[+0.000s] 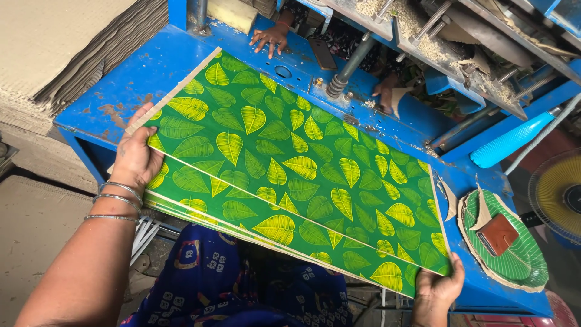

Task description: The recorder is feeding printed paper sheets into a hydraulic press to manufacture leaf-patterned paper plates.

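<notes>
Two hands on this one: the left hand [136, 158] is clamped on the near-left end of a stack of leaf-print sheets [290, 175], and the right hand [437, 289] is closed round the near-right corner. The stack lies flat on the blue machine table [151, 66], long axis running left to right between both grips, glossy green with yellow leaves. Further back, another person's small hand [270, 37] rests on the table's far edge.

Leaf-printed sheets [290, 175] between both hands
</notes>
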